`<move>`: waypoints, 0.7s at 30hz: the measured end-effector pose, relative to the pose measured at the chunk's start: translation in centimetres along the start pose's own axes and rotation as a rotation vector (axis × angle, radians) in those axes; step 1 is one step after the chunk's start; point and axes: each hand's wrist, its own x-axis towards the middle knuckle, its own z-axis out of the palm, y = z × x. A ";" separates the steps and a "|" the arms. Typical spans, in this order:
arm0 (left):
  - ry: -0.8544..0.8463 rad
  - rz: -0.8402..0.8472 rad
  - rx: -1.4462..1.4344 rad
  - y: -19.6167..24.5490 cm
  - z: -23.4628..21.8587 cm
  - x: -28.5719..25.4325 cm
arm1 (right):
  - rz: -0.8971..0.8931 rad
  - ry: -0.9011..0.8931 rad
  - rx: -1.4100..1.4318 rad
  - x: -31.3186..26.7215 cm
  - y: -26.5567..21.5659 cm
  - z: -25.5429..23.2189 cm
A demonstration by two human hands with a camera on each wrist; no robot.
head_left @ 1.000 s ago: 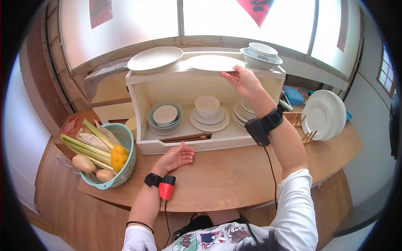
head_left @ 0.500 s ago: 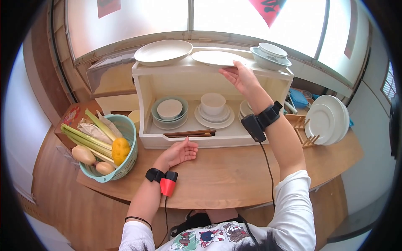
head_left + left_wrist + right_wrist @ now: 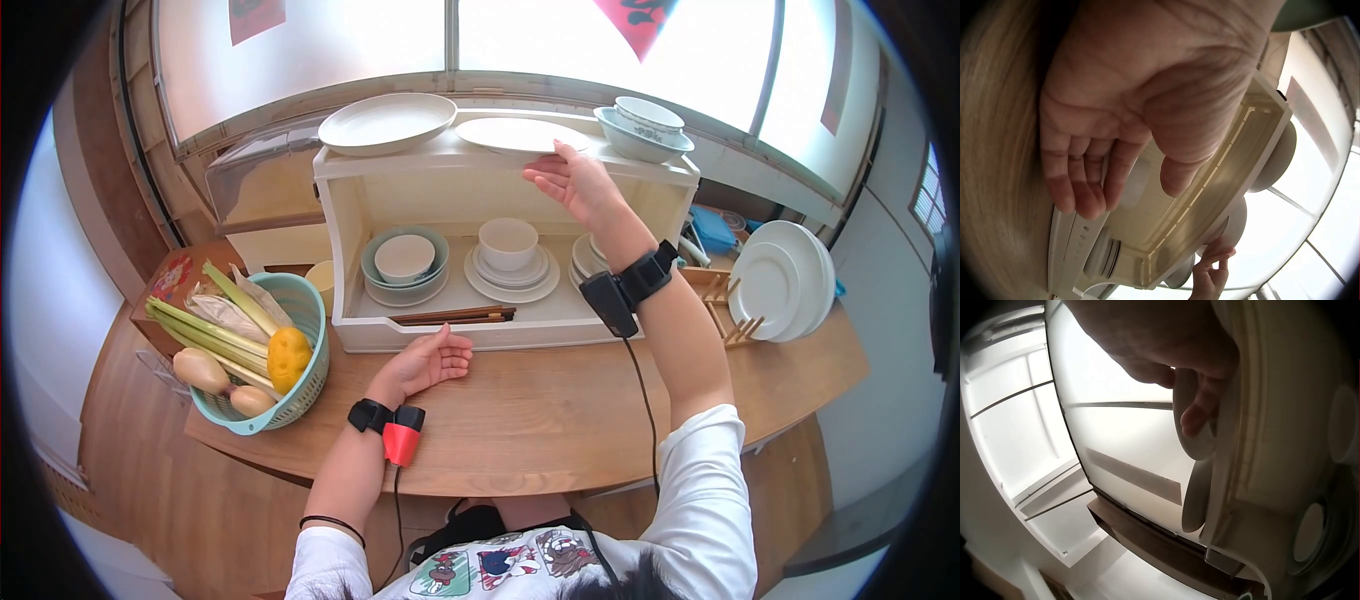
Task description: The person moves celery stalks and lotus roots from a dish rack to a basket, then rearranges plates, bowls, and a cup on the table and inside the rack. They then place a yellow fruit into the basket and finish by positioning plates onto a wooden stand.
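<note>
A flat white plate [image 3: 515, 131] lies at the front of the shelf's top board, between another dish and some bowls. My right hand [image 3: 580, 185] pinches its near rim, thumb on the upper face and fingers below. In the right wrist view the plate [image 3: 1192, 447] shows between thumb and fingers [image 3: 1196, 415]. My left hand [image 3: 425, 363] rests on the table in front of the shelf, palm turned inward, fingers loosely bent, holding nothing. Close above it, on the shelf floor, lie brown chopsticks [image 3: 455, 316].
A white shelf [image 3: 400, 172] holds stacked bowls [image 3: 405, 262] and plates [image 3: 520, 290]. On top are a white dish [image 3: 388, 122] and nested bowls [image 3: 645, 135]. A green basket [image 3: 312, 350] of vegetables stands left; plates [image 3: 785, 280] lean in a wooden rack [image 3: 715, 300] right.
The right hand and the plate have shifted slightly left and back over the shelf top. The head view has turned a little. The left hand stays in its place.
</note>
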 end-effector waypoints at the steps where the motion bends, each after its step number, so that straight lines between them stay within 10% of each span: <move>1: 0.002 0.003 0.003 0.0 0.1 0.0 | 0.000 0.000 0.001 0.0 0.0 -0.2; 21: 0.004 0.004 -0.005 -0.1 -0.1 0.1 | -0.114 0.032 0.110 2.0 1.2 -0.3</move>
